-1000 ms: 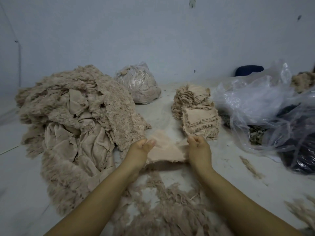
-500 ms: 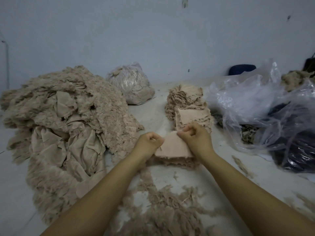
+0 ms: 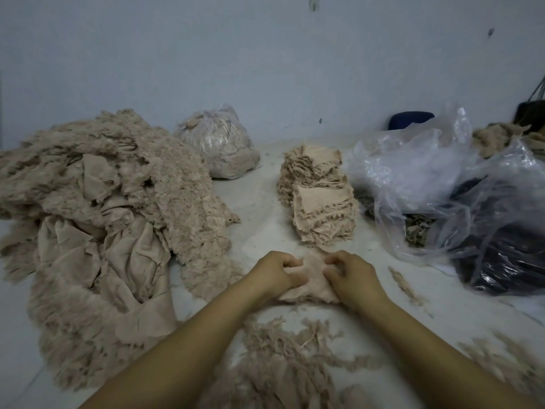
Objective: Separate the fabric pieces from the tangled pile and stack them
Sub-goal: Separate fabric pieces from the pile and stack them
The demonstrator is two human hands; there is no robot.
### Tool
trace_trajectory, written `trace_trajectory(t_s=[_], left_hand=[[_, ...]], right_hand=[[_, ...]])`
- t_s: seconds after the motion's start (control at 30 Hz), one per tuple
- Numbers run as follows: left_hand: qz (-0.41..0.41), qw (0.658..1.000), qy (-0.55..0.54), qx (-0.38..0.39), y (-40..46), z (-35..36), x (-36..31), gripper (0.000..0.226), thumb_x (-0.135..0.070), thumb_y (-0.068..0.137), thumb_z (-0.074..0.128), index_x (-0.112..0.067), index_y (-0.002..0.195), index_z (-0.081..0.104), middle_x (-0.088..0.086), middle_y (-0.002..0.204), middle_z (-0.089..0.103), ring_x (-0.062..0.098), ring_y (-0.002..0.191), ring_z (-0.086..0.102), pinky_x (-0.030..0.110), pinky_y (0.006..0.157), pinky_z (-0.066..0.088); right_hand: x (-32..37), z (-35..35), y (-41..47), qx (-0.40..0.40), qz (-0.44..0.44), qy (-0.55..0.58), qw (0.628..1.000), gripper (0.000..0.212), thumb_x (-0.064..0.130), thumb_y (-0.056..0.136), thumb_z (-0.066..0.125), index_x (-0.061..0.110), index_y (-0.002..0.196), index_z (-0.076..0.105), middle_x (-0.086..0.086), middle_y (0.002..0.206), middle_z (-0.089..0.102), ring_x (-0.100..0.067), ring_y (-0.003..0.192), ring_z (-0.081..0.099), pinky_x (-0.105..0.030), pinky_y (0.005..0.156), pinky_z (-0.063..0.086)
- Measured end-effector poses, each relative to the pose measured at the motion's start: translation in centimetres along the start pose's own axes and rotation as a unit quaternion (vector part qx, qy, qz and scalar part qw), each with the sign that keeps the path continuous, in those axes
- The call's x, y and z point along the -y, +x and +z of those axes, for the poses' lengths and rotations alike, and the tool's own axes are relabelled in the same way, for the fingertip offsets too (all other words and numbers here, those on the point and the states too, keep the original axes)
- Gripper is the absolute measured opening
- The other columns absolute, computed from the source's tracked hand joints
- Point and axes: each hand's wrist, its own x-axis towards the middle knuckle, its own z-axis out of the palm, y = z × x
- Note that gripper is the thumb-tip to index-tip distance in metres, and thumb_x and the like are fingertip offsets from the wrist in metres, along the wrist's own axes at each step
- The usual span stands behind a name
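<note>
A big tangled pile (image 3: pixel 97 219) of beige fleecy fabric covers the left of the floor. Two neat stacks of cut beige pieces (image 3: pixel 321 211) stand in the middle, just beyond my hands. Between my hands lies a small beige fabric piece (image 3: pixel 312 283). My left hand (image 3: pixel 275 274) grips its left side with curled fingers, and my right hand (image 3: pixel 351 271) grips its right side the same way. The hands almost touch, and the piece bunches up between them. Its underside is hidden.
Loose beige scraps and threads (image 3: pixel 283 358) litter the floor near me. A tied clear bag of scraps (image 3: pixel 218 146) sits at the back by the wall. Crumpled clear plastic bags (image 3: pixel 442 184) with dark contents (image 3: pixel 507 261) fill the right side.
My hands have come closer together and lower, and the piece that was stretched flat between them a second ago now sits bunched under my curled fingers.
</note>
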Motion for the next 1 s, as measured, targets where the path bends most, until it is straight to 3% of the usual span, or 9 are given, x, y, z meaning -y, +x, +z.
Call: trace_trajectory(t_s=[0.13, 0.23, 0.33, 0.5, 0.6, 0.7, 0.8, 0.93, 1.0], left_hand=[[-0.013, 0.992, -0.120, -0.032, 1.8, 2.6, -2.8, 0.038, -0.030, 0.084, 0.070, -0.018, 0.118, 0.061, 0.000, 0.114, 0.061, 0.010, 0.091, 0.059, 0.014, 0.070, 0.047], [-0.050, 0.977, -0.207, -0.022, 2.4, 2.9, -3.3, 0.055, -0.035, 0.087, 0.065, -0.016, 0.135, 0.045, 0.004, 0.130, 0.054, 0.020, 0.113, 0.057, 0.033, 0.100, 0.045], [-0.081, 0.954, -0.289, 0.013, 1.5, 0.8, -2.2, 0.062, -0.030, 0.089, 0.064, -0.011, 0.141, 0.036, 0.010, 0.133, 0.052, 0.023, 0.115, 0.057, 0.040, 0.105, 0.042], [-0.004, 0.997, -0.046, 0.054, -3.0, -5.7, 0.3, 0.034, -0.022, 0.089, 0.064, -0.016, 0.121, 0.055, 0.002, 0.117, 0.060, 0.008, 0.098, 0.061, 0.020, 0.087, 0.050], [0.067, 0.991, 0.046, 0.107, -6.7, -9.0, 1.9, 0.010, -0.017, 0.087, 0.066, -0.017, 0.097, 0.069, 0.001, 0.096, 0.071, 0.003, 0.081, 0.066, 0.016, 0.074, 0.051], [0.089, 0.977, 0.161, 0.109, -10.1, -11.3, 3.6, 0.023, -0.047, 0.081, 0.066, -0.029, 0.097, 0.070, -0.013, 0.099, 0.068, -0.001, 0.093, 0.062, 0.018, 0.084, 0.049], [0.122, 0.934, 0.315, 0.117, -12.4, -13.0, 5.4, 0.066, -0.079, 0.072, 0.047, -0.029, 0.111, 0.064, -0.014, 0.113, 0.057, -0.002, 0.105, 0.053, 0.019, 0.092, 0.043], [0.158, 0.916, 0.364, 0.063, -14.5, -13.2, 8.9, 0.049, -0.050, 0.086, 0.047, -0.015, 0.116, 0.061, -0.004, 0.122, 0.048, 0.010, 0.114, 0.044, 0.027, 0.102, 0.035], [0.200, 0.923, 0.329, -0.017, -14.8, -11.8, 9.8, 0.043, -0.037, 0.093, 0.037, -0.004, 0.101, 0.064, 0.007, 0.104, 0.054, 0.019, 0.095, 0.049, 0.038, 0.086, 0.042]], right_hand=[[-2.1, -2.3, 1.6, -0.067, 0.041, 0.047, 0.996, 0.027, 0.017, 0.092, 0.058, 0.011, 0.118, 0.063, -0.010, 0.121, 0.064, -0.025, 0.111, 0.058, -0.021, 0.086, 0.036], [-2.8, -3.7, 2.4, -0.112, 0.062, 0.122, 0.984, 0.036, 0.021, 0.097, 0.051, 0.010, 0.131, 0.053, -0.015, 0.131, 0.054, -0.024, 0.109, 0.055, -0.031, 0.097, 0.039], [-4.3, -4.1, 1.9, -0.155, 0.050, 0.064, 0.985, 0.036, 0.015, 0.099, 0.042, 0.004, 0.132, 0.051, -0.021, 0.134, 0.048, -0.029, 0.117, 0.050, -0.033, 0.101, 0.036], [-5.1, -4.0, -2.4, -0.097, 0.035, 0.032, 0.994, 0.035, 0.011, 0.099, 0.041, 0.004, 0.132, 0.051, -0.018, 0.132, 0.052, -0.029, 0.124, 0.045, -0.030, 0.101, 0.035], [-3.3, -2.4, -7.3, -0.037, -0.057, 0.060, 0.996, 0.017, 0.020, 0.098, 0.048, 0.023, 0.109, 0.060, 0.006, 0.107, 0.059, -0.003, 0.098, 0.054, -0.005, 0.078, 0.035], [-0.1, -0.4, -8.3, 0.045, -0.140, 0.090, 0.985, 0.021, 0.026, 0.099, 0.049, 0.023, 0.112, 0.064, 0.013, 0.109, 0.060, 0.008, 0.094, 0.051, 0.003, 0.080, 0.030], [3.6, 1.5, -6.3, 0.147, -0.161, 0.104, 0.970, 0.035, 0.030, 0.102, 0.043, 0.018, 0.132, 0.056, 0.004, 0.134, 0.055, -0.008, 0.121, 0.048, -0.007, 0.095, 0.029], [5.8, 3.5, -6.2, 0.293, -0.223, 0.141, 0.919, 0.029, 0.031, 0.096, 0.055, 0.025, 0.124, 0.064, 0.015, 0.124, 0.059, 0.002, 0.116, 0.053, -0.015, 0.098, 0.040], [5.1, 3.7, -7.0, 0.302, -0.291, 0.107, 0.902, 0.017, 0.021, 0.090, 0.066, 0.017, 0.104, 0.074, 0.014, 0.107, 0.064, -0.003, 0.106, 0.057, -0.022, 0.094, 0.046]])
